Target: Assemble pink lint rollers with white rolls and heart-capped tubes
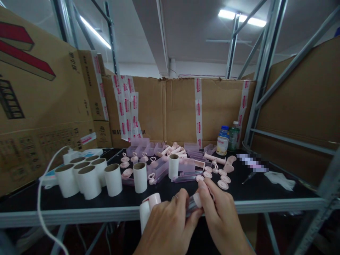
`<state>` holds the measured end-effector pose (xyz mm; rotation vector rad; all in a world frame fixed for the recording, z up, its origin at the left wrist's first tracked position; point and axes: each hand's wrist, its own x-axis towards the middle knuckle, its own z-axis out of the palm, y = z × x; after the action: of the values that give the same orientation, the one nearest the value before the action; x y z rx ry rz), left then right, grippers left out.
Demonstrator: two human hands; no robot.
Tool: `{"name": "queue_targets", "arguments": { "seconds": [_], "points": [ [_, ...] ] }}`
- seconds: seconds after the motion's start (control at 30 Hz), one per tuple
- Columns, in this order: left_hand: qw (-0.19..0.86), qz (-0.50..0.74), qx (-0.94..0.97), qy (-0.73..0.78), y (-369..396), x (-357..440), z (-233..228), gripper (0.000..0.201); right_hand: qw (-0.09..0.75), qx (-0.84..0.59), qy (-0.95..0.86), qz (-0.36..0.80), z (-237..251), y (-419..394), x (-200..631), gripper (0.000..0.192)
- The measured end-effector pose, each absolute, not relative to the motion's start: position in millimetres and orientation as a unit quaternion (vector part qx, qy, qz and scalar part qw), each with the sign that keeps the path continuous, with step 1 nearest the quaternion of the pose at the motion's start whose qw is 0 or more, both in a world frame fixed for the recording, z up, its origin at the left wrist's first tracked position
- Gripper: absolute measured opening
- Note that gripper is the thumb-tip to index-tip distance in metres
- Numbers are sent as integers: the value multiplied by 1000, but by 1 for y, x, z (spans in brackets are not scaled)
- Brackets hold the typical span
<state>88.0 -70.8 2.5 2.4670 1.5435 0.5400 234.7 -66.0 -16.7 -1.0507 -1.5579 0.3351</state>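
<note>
Pink cap [197, 199] sits at the end of a clear tube [190, 207], both held low at the near edge of the desk [265, 198], between the two hands; left hand [170, 226] wraps the tube from below, fingers [183, 198] curled round it; right hand [221, 217] has its fingers clenched on the pink cap, thumb and forefinger pinching it; a white roll with pink end [147, 209] stands just beside the left hand, touching its wrist side, whether held by it I cannot tell; on the desk behind, a cluster of white cardboard-cored rolls [85, 177] at left, two more upright rolls [140, 177] and [173, 166] nearer centre; pink discs and small heart-shaped pieces [223, 179] scattered just beyond the right hand; translucent purple trays [148, 147] and pink handles [174, 148] further back; two bottles [227, 140] stand upright against the cardboard wall [170, 106]; white cable [39, 198] loops over the desk's left edge; white glove [280, 179] lies at far right, well apart from the hands.
</note>
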Motion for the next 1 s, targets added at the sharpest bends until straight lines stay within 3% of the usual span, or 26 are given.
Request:
{"name": "queue_targets", "arguments": {
  "seconds": [0.17,0.27,0.33,0.5,0.6,0.8,1.0],
  "points": [
    [136,308,817,469,-69,77,0,23,561,-419,-683,209,-18,-45,255,39],
    [215,416,769,435,-66,67,-1,25,531,-473,-698,82,-25,0,278,33],
    [286,465,729,413,-61,60,-1,29,467,-509,-724,-11,-31,35,290,28],
    [468,499,624,378,-44,45,4,49,374,-546,-749,-47,-43,94,294,25],
    [497,494,613,365,-40,39,8,55,378,-542,-750,-29,-51,110,285,17],
    [489,550,573,361,-44,41,18,48,435,-513,-739,12,-52,122,281,5],
    [468,646,478,367,-50,43,25,44,539,-463,-703,27,-22,104,301,24]
  ]
}}
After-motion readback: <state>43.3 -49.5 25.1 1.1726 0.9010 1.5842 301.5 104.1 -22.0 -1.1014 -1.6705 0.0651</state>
